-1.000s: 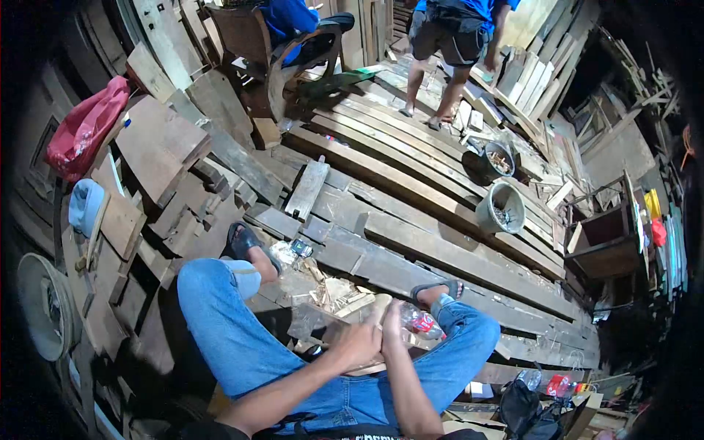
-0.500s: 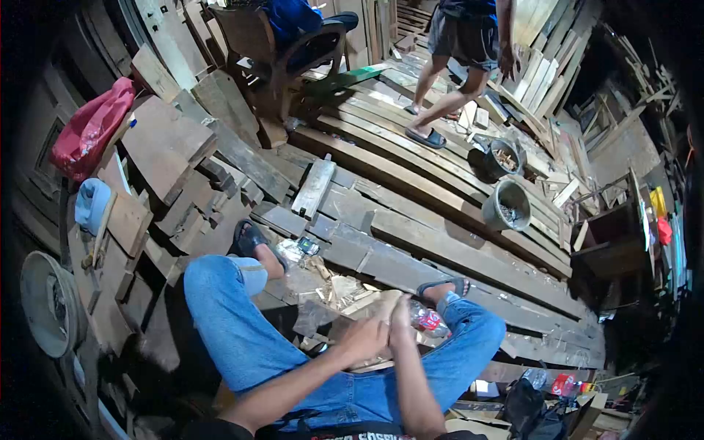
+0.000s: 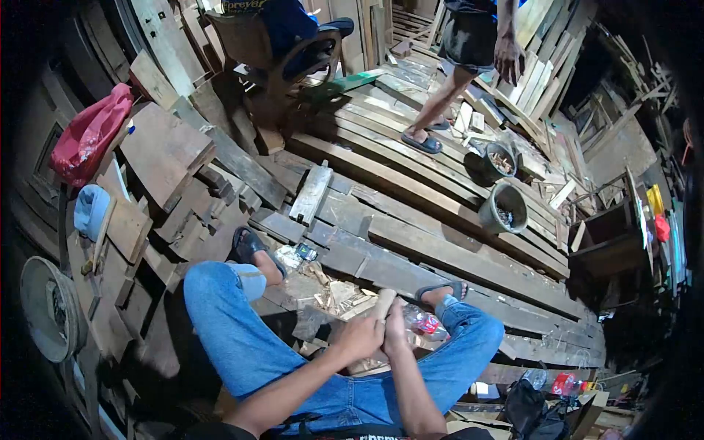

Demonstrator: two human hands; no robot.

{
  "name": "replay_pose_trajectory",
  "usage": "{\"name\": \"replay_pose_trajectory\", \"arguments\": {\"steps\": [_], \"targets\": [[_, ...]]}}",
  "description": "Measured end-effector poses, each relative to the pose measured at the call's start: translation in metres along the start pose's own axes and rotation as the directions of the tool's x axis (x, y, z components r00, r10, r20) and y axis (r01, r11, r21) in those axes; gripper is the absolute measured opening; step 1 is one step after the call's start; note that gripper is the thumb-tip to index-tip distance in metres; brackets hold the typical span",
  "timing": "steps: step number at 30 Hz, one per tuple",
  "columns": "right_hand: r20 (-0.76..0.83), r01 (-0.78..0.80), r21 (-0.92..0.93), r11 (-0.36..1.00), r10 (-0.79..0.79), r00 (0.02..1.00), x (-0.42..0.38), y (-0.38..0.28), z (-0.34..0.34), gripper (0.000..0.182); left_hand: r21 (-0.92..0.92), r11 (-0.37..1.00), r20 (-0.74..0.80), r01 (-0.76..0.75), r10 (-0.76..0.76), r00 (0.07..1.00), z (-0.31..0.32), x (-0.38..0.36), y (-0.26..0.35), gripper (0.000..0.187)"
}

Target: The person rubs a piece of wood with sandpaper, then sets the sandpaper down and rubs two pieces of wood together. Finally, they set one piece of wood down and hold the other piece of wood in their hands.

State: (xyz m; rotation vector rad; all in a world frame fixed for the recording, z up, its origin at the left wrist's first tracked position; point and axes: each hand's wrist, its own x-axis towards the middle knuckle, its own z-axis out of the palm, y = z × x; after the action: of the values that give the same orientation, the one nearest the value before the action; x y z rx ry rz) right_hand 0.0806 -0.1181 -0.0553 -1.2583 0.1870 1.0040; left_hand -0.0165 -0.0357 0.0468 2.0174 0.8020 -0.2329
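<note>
Between my spread knees, a pale piece of wood (image 3: 384,301) slants up from my hands. My left hand (image 3: 358,337) is closed around its lower part. Against the wood's right side is my right hand (image 3: 396,330), its fingers curled; whatever lies under them is hidden. Just right of that hand, a plastic bottle with a red label (image 3: 427,323) lies on its side near my foot. Wood shavings and chips (image 3: 341,293) are scattered below and beyond my hands.
Long planks (image 3: 440,246) cover the floor ahead. Two buckets (image 3: 503,207) (image 3: 500,160) stand ahead to the right. A person in dark sandals (image 3: 422,141) stands beyond, and another sits in a chair (image 3: 249,40). At left are stacked boards (image 3: 165,150), a red bag (image 3: 92,136) and a basin (image 3: 50,308).
My right hand has slid down and back along the wood, leaving more of its upper end showing. My left hand has shifted slightly. The standing person's legs have moved.
</note>
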Motion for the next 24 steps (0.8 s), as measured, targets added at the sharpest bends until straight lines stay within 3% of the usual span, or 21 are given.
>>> {"name": "replay_pose_trajectory", "arguments": {"steps": [1, 2, 4, 5, 6, 8, 10, 12, 14, 15, 16, 17, 18, 19, 21, 24], "targets": [[-0.049, -0.205, 0.040, 0.978, 0.207, 0.977, -0.011, 0.004, 0.004, 0.069, -0.011, 0.999, 0.011, 0.051, -0.051, 0.999, -0.003, 0.002, 0.000, 0.054], [0.018, -0.190, 0.035, 0.981, 0.189, 0.982, 0.016, 0.039, -0.021, 0.072, -0.006, 0.998, 0.016, 0.057, -0.057, 0.998, -0.003, 0.001, 0.002, 0.052], [0.004, -0.084, 0.006, 0.996, 0.084, 0.996, 0.012, 0.008, -0.006, 0.073, 0.024, 0.997, 0.023, 0.077, -0.078, 0.997, -0.003, -0.003, 0.002, 0.050], [0.040, -0.030, 0.037, 0.999, 0.029, 0.999, 0.024, 0.003, -0.010, 0.074, 0.010, 0.999, -0.060, -0.053, 0.054, 0.997, 0.021, -0.001, -0.015, 0.047], [0.072, -0.007, 0.104, 0.995, -0.001, 0.997, 0.031, 0.000, -0.019, 0.075, 0.003, 0.999, -0.066, -0.050, 0.051, 0.997, 0.021, -0.012, -0.003, 0.046], [-0.011, -0.160, 0.143, 0.977, 0.163, 0.987, -0.001, -0.033, 0.010, 0.077, 0.028, 0.992, -0.115, -0.124, 0.126, 0.985, 0.028, -0.007, -0.015, 0.054], [0.036, -0.008, -0.003, 1.000, 0.008, 0.999, 0.002, -0.005, 0.006, 0.079, -0.044, 0.998, -0.043, -0.052, 0.051, 0.998, 0.018, 0.002, -0.019, 0.057], [0.031, -0.005, 0.008, 1.000, 0.005, 0.999, 0.002, 0.004, 0.009, 0.079, -0.081, 0.996, -0.077, 0.043, -0.049, 0.996, 0.014, 0.008, -0.019, 0.052], [0.016, 0.051, -0.023, 0.998, -0.050, 0.999, 0.005, -0.001, 0.014, 0.077, -0.091, 0.996, -0.054, 0.021, -0.027, 0.998, 0.007, -0.001, -0.011, 0.053], [0.082, -0.112, 0.087, 0.990, 0.105, 0.991, 0.014, -0.009, 0.005, 0.074, -0.103, 0.994, -0.076, -0.033, 0.025, 0.997, 0.007, -0.008, -0.005, 0.055], [-0.023, 0.127, 0.020, 0.992, -0.127, 0.992, 0.035, 0.008, -0.009, 0.078, -0.111, 0.989, -0.097, -0.094, 0.083, 0.992, 0.010, -0.013, -0.001, 0.057], [-0.026, 0.063, 0.006, 0.998, -0.063, 0.998, 0.012, -0.014, 0.007, 0.080, -0.174, 0.973, -0.151, -0.152, 0.126, 0.980, 0.039, -0.003, -0.024, 0.059], [-0.031, 0.002, -0.013, 1.000, -0.002, 1.000, -0.020, -0.043, 0.030, 0.081, -0.189, 0.978, -0.106, -0.082, 0.062, 0.992, 0.033, 0.000, -0.019, 0.059], [-0.045, -0.019, -0.085, 0.996, 0.015, 0.999, -0.031, -0.042, 0.036, 0.083, -0.208, 0.978, -0.058, -0.008, -0.005, 0.998, 0.021, 0.002, -0.011, 0.059], [0.005, -0.054, -0.057, 0.997, 0.054, 0.999, -0.030, -0.016, 0.032, 0.089, -0.213, 0.969, 0.036, 0.122, -0.117, 0.992, 0.009, 0.008, -0.008, 0.061], [-0.014, -0.010, -0.107, 0.994, 0.009, 1.000, -0.012, -0.018, 0.024, 0.096, -0.213, 0.976, 0.025, 0.039, -0.034, 0.999, 0.009, 0.000, -0.005, 0.063]]}}
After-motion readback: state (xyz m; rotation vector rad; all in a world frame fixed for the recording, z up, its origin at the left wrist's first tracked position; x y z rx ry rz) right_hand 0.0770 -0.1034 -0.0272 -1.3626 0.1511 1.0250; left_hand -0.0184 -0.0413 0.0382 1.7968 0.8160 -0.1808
